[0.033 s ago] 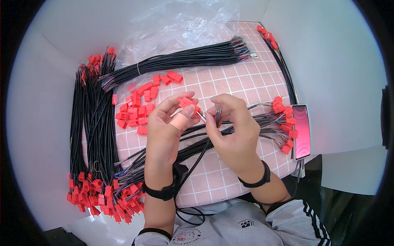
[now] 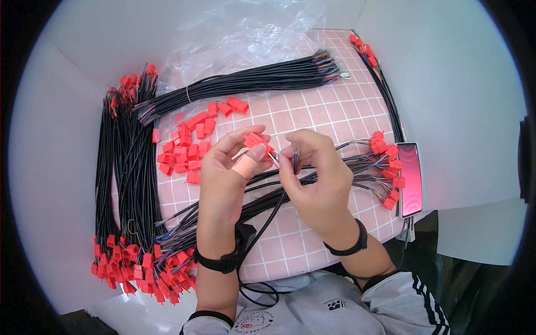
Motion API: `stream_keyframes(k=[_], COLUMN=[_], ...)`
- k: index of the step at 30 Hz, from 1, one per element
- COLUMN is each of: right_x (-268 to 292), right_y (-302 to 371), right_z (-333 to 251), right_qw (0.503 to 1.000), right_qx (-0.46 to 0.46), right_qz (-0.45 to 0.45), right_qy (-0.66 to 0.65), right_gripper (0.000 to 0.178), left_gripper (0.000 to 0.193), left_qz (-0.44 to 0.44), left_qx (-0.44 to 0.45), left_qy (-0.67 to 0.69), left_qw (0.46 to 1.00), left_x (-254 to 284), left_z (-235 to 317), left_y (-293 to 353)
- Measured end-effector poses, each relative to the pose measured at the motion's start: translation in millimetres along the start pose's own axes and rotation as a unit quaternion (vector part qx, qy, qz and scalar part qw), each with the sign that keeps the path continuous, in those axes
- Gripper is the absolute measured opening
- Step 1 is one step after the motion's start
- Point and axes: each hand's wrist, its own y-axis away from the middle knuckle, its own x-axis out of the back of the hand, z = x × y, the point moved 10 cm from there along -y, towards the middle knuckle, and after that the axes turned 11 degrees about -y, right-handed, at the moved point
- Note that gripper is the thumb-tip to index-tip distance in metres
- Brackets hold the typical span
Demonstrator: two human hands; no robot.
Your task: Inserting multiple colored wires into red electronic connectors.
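My left hand [image 2: 229,159] is closed around a red plastic connector housing [image 2: 254,139], thumb on its lower end; a tan bandage wraps one of its digits. Thin wires [image 2: 274,159] run from the housing toward my right hand. Closed in a pinch, my right hand [image 2: 318,173] grips the loose wires at the end of a black cable [image 2: 268,220], which hangs down toward my lap. Silvery wire ends show between its thumb and forefinger. Whether any wire is fully seated in the housing I cannot tell. Beneath both hands lies a bundle of black cables [image 2: 262,204] with red connectors [image 2: 393,166] at its right end.
Loose red housings [image 2: 181,148] are scattered left of my hands. A tied black cable bundle [image 2: 245,78] lies behind, beside clear plastic wrap [image 2: 223,39]. More finished cables [image 2: 137,167] are piled at left. A phone [image 2: 410,178] rests at the tiled table's right edge.
The fingers of my right hand have shifted very slightly around the wires. My left hand and the housing are nearly unmoved.
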Motion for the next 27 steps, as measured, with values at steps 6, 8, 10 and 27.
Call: stream_keyframes(k=[6,8,10,27], right_x=[-1.5,-2.8,-2.7,-10.0], right_y=[-1.4,-1.2,-2.1,1.9], right_z=[9.1,23.4,23.5,30.8], right_qw=[0.997,0.984,0.981,0.980], right_qx=[0.002,-0.076,-0.089,-0.116], right_qz=[0.002,0.007,0.012,-0.024], right_qy=[-0.072,-0.159,-0.171,-0.158], right_gripper=[0.030,0.031,0.031,0.032], left_gripper=[0.031,0.032,0.032,0.031], left_qz=[-0.009,0.012,0.022,0.011], left_qx=[-0.026,-0.035,-0.035,-0.074], left_qy=[-0.017,-0.003,0.000,-0.058], left_qw=[0.999,0.999,0.999,0.996], left_x=[-5.1,-1.9,1.9,-3.0], left_z=[2.0,5.2,4.8,13.4], left_y=[-1.4,-0.9,-1.2,0.3])
